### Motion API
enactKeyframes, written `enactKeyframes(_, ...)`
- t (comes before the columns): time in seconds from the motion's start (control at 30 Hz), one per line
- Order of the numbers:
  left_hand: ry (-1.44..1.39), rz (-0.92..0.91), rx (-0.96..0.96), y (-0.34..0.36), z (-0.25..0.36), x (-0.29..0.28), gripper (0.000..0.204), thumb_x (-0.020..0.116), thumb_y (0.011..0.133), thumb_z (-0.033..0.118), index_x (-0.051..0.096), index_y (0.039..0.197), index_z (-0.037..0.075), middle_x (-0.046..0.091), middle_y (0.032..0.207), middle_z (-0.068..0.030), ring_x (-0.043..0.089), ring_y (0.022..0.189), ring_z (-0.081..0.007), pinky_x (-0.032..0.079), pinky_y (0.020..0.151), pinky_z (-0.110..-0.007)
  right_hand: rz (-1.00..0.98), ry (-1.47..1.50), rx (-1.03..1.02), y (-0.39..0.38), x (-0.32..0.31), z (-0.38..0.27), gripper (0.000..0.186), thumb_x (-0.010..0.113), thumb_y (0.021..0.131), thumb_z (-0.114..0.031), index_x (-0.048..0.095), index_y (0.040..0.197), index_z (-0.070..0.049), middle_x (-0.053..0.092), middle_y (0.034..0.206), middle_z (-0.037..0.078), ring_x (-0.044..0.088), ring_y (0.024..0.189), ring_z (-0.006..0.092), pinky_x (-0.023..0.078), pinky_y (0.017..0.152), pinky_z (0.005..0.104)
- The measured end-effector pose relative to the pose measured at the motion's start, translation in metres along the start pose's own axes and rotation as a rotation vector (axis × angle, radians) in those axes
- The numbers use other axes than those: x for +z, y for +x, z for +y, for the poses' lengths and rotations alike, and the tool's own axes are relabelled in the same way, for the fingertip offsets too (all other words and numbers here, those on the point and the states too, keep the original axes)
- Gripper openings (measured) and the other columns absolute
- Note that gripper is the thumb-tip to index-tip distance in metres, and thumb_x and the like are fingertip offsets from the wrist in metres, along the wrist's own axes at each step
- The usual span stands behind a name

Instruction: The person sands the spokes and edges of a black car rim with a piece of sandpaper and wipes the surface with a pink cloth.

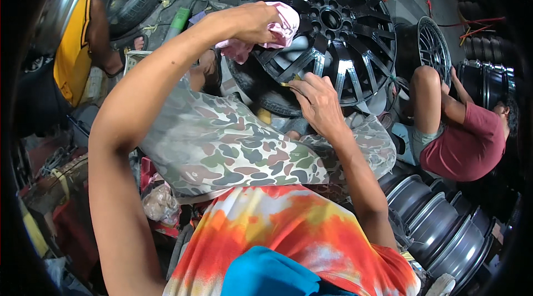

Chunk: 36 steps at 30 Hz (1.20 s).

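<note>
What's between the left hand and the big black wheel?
The head view shows a pink cloth between the left hand gripping it and the black wheel; whether they touch is unclear.

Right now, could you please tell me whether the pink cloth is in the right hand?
No, the left hand holds the pink cloth, while the right hand holds a small yellowish piece.
</note>
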<state>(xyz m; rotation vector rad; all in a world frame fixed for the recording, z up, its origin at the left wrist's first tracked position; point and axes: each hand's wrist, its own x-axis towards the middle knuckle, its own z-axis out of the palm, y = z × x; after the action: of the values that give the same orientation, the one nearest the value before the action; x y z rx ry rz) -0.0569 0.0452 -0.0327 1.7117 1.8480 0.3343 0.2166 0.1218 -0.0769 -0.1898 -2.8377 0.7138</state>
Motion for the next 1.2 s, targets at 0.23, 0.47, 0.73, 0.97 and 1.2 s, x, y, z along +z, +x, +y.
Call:
enactKeyframes(0.23,0.004,0.049,0.027,-0.002,0.001,0.001,0.031,0.067,0.086,0.014,0.072,0.114,0.002,0.072,0.095,-0.0287,0.072,0.091,-0.0442,0.057,0.084,-0.049,-0.026,0.073,0.093,-0.002,-0.006,0.005,0.016,0.072,0.091,-0.009,0.075,0.107,-0.006,0.06,0.092,0.01,0.061,0.087,0.0303,0.041,0.077,0.0409)
enactKeyframes(0.47,-0.096,0.028,-0.027,-0.009,0.007,-0.003,0.03,0.066,0.087,0.013,0.071,0.113,0.0,0.072,0.089,-0.0288,0.072,0.086,-0.0446,0.058,0.08,-0.048,-0.01,0.211,0.115,-0.004,-0.007,0.005,0.013,0.073,0.091,-0.011,0.074,0.1,-0.002,0.063,0.096,0.011,0.062,0.093,0.0297,0.042,0.077,0.0408)
enactKeyframes(0.73,-0.014,0.066,0.039,0.001,-0.011,0.008,0.03,0.071,0.086,0.019,0.073,0.111,0.002,0.072,0.094,-0.0274,0.071,0.093,-0.0451,0.056,0.083,-0.05,0.025,0.107,0.003,0.005,0.002,0.005,0.012,0.072,0.09,-0.01,0.074,0.1,-0.002,0.063,0.094,0.009,0.06,0.092,0.0269,0.04,0.08,0.039)
enactKeyframes(0.97,-0.006,0.093,0.043,0.005,-0.017,0.014,0.03,0.07,0.085,0.018,0.073,0.11,0.002,0.072,0.093,-0.0284,0.071,0.091,-0.0456,0.056,0.083,-0.05,0.1,0.105,0.041,-0.003,0.011,0.002,0.011,0.074,0.09,-0.011,0.073,0.099,-0.004,0.064,0.094,0.008,0.06,0.092,0.0252,0.038,0.08,0.0397)
enactKeyframes(1.2,-0.08,-0.037,-0.119,0.0,-0.008,0.008,0.029,0.071,0.087,0.021,0.074,0.109,0.002,0.073,0.095,-0.0277,0.073,0.092,-0.0435,0.057,0.084,-0.05,0.02,0.067,0.092,-0.017,-0.009,0.009,0.011,0.075,0.088,-0.011,0.076,0.098,-0.005,0.065,0.094,0.008,0.058,0.089,0.0278,0.039,0.079,0.039)
